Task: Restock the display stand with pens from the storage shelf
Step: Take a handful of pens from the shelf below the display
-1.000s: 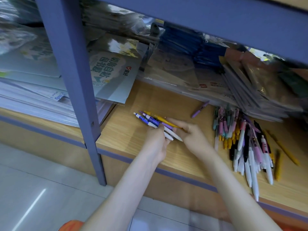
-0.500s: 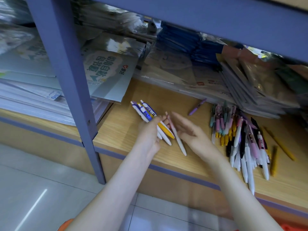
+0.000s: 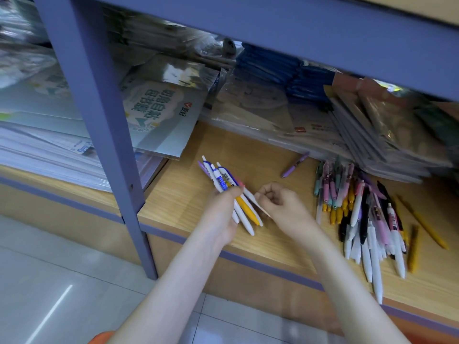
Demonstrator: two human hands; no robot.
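Note:
My left hand (image 3: 221, 214) grips a bundle of pens (image 3: 223, 180), white, blue-labelled, purple and yellow, fanned up and to the left above the wooden storage shelf (image 3: 188, 194). Right beside it, my right hand (image 3: 283, 207) pinches one white pen with a pink end (image 3: 248, 193) that lies against the bundle. A heap of loose pens (image 3: 360, 209) in white, pink, yellow, black and teal lies on the shelf to the right. One purple pen (image 3: 294, 165) lies alone behind my hands. The display stand is out of view.
A purple metal upright (image 3: 99, 135) stands left of my hands, and a purple shelf beam (image 3: 298, 33) runs overhead. Plastic-wrapped booklets (image 3: 159, 112) and notebooks (image 3: 387, 135) are stacked at the back. Two yellow pens (image 3: 422, 224) lie far right. Tiled floor (image 3: 62, 294) lies below.
The bundle in my left hand has swung more upright. My right hand went from spread open beside a white pen to pinching that pen against the bundle.

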